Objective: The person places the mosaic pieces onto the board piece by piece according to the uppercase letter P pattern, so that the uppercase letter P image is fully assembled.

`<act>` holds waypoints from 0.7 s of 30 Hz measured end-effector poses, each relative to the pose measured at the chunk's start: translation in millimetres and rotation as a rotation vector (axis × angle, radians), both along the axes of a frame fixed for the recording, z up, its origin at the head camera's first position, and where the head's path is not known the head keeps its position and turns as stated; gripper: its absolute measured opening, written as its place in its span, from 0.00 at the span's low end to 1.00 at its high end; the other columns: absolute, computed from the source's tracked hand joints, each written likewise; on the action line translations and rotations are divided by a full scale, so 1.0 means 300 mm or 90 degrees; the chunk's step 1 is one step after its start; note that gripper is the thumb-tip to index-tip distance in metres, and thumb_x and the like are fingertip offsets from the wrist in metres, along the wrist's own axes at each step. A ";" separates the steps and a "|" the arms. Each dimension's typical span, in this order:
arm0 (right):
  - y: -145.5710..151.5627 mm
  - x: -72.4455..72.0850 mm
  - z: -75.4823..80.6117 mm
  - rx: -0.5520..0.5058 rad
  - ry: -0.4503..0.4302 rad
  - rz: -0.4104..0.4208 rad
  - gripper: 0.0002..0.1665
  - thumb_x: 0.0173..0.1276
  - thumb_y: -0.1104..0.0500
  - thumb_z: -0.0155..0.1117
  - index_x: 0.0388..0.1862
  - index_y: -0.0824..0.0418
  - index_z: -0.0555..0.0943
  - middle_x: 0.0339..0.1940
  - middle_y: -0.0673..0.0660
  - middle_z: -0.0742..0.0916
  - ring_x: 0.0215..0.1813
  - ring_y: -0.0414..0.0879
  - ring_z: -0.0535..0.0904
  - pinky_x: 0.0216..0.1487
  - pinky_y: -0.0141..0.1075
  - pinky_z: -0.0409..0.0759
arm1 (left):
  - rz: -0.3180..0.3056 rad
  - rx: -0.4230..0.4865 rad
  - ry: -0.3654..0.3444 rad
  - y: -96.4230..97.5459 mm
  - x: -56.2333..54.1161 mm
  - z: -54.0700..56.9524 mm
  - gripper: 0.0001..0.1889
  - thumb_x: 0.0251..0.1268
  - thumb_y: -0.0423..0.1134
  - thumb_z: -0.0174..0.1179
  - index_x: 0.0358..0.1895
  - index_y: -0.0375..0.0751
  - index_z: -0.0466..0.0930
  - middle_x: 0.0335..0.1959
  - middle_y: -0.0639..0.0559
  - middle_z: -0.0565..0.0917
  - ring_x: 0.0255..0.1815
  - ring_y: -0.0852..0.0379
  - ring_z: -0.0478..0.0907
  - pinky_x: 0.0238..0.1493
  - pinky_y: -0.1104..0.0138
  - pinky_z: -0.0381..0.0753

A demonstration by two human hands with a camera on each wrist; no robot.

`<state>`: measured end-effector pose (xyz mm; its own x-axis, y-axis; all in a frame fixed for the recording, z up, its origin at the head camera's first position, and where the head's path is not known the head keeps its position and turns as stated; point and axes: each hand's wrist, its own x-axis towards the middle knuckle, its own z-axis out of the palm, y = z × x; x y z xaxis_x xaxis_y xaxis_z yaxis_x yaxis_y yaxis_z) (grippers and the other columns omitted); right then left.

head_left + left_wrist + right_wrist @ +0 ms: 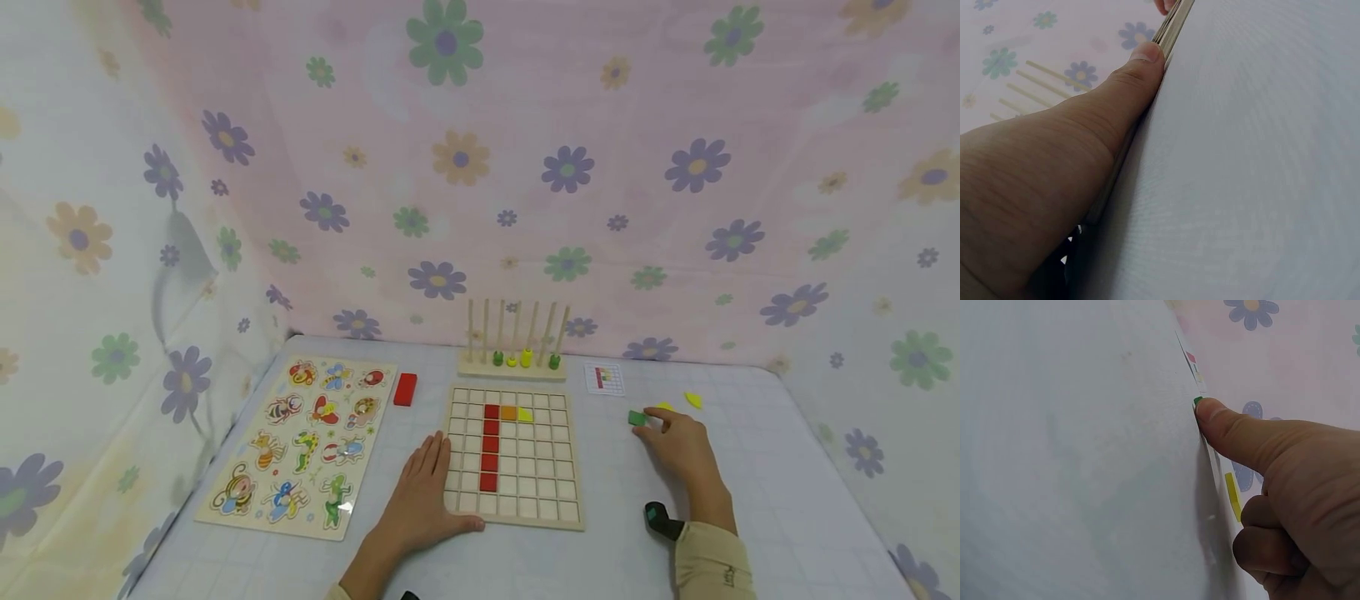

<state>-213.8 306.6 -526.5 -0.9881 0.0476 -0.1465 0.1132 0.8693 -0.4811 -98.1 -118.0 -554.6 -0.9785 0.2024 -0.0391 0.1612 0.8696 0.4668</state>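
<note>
A small green piece [637, 418] is on the right side of the table [615, 483], well apart from the grid board; whether it touches the tabletop is hard to tell. The right hand [684, 450] has it in its grip, pinched between thumb and fingertip. Just beside that hand lies one yellow piece [665, 407], partly hidden by it, and a little farther right lies a curved yellow piece [693, 401]. Near the green piece, beyond it and to the left, a small printed card [604, 378] lies flat. In the middle sits the grid board [522, 524], where five red squares [490, 444] fill a column, with an orange square [509, 413] and a yellow tile [525, 415] continuing rightward from the top one. The left hand [423, 504], gripping nothing, lies with straight fingers along the board's left edge, its thumb touching the near edge. Behind the board stands a wooden peg rack [512, 367] bearing green and yellow beads. Left of the board lies a red block [405, 389], then an insect puzzle [288, 446]. Flowered cloth [510, 150] hangs around the table.
</note>
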 end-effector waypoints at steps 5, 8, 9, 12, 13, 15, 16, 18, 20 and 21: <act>0.002 -0.006 -0.003 0.000 -0.001 0.003 0.33 0.71 0.44 0.66 0.66 0.63 0.79 0.43 0.68 0.84 0.39 0.54 0.77 0.34 0.41 0.76 | 0.000 0.000 0.000 0.001 0.000 0.000 0.75 0.37 0.86 0.62 0.83 0.38 0.46 0.85 0.42 0.48 0.86 0.41 0.45 0.84 0.46 0.51; 0.000 -0.007 -0.006 0.003 0.011 0.010 0.29 0.72 0.45 0.65 0.63 0.63 0.81 0.38 0.65 0.84 0.36 0.52 0.75 0.31 0.37 0.72 | -0.001 -0.005 0.003 0.000 -0.001 0.001 0.75 0.37 0.86 0.62 0.83 0.38 0.46 0.85 0.42 0.48 0.86 0.42 0.45 0.84 0.46 0.51; -0.001 -0.007 -0.007 0.006 0.015 0.011 0.28 0.72 0.46 0.65 0.62 0.63 0.82 0.37 0.64 0.84 0.35 0.52 0.75 0.30 0.36 0.71 | -0.002 -0.005 0.004 0.000 -0.001 0.001 0.74 0.37 0.86 0.62 0.83 0.38 0.46 0.85 0.42 0.48 0.86 0.42 0.45 0.84 0.46 0.51; -0.004 -0.007 -0.010 0.017 0.023 0.019 0.27 0.72 0.47 0.64 0.60 0.65 0.82 0.34 0.62 0.84 0.33 0.51 0.75 0.29 0.36 0.71 | -0.003 -0.007 0.006 -0.001 -0.002 0.001 0.74 0.38 0.86 0.62 0.83 0.38 0.46 0.85 0.42 0.48 0.86 0.41 0.45 0.83 0.46 0.51; -0.005 -0.007 -0.011 0.021 0.023 0.020 0.27 0.72 0.47 0.64 0.60 0.65 0.82 0.33 0.62 0.84 0.33 0.51 0.75 0.29 0.36 0.71 | -0.003 -0.007 0.007 -0.002 -0.003 0.000 0.74 0.38 0.86 0.62 0.83 0.38 0.47 0.85 0.41 0.48 0.86 0.41 0.45 0.83 0.46 0.51; -0.008 -0.007 -0.014 0.026 0.020 0.020 0.27 0.72 0.47 0.63 0.60 0.65 0.82 0.32 0.60 0.83 0.33 0.51 0.75 0.29 0.36 0.71 | -0.004 -0.006 0.007 -0.002 -0.002 -0.001 0.74 0.38 0.86 0.62 0.83 0.37 0.46 0.85 0.41 0.48 0.86 0.41 0.45 0.83 0.46 0.51; -0.009 -0.007 -0.015 0.028 0.019 0.020 0.27 0.72 0.47 0.63 0.60 0.65 0.82 0.31 0.59 0.83 0.33 0.51 0.75 0.29 0.36 0.70 | -0.004 -0.006 0.007 -0.003 -0.002 -0.001 0.74 0.38 0.86 0.62 0.83 0.37 0.46 0.85 0.41 0.48 0.86 0.41 0.45 0.83 0.46 0.51; -0.011 -0.006 -0.015 0.028 0.016 0.018 0.27 0.72 0.47 0.63 0.59 0.66 0.82 0.30 0.59 0.82 0.32 0.50 0.74 0.28 0.36 0.70 | -0.005 -0.005 0.008 -0.003 -0.002 -0.004 0.74 0.38 0.86 0.62 0.83 0.37 0.46 0.85 0.41 0.48 0.86 0.41 0.45 0.83 0.46 0.51; -0.012 -0.004 -0.016 0.029 0.018 0.018 0.27 0.72 0.47 0.63 0.59 0.66 0.82 0.29 0.58 0.82 0.32 0.50 0.74 0.28 0.36 0.70 | -0.005 -0.002 0.010 -0.003 -0.002 -0.004 0.74 0.38 0.85 0.62 0.83 0.37 0.46 0.85 0.41 0.48 0.86 0.41 0.45 0.83 0.45 0.51; -0.012 -0.003 -0.017 0.028 0.019 0.017 0.27 0.71 0.47 0.63 0.58 0.66 0.82 0.29 0.58 0.82 0.32 0.50 0.74 0.28 0.36 0.70 | -0.005 0.000 0.009 -0.003 -0.002 -0.004 0.74 0.38 0.85 0.63 0.83 0.37 0.46 0.85 0.41 0.48 0.86 0.41 0.45 0.83 0.45 0.51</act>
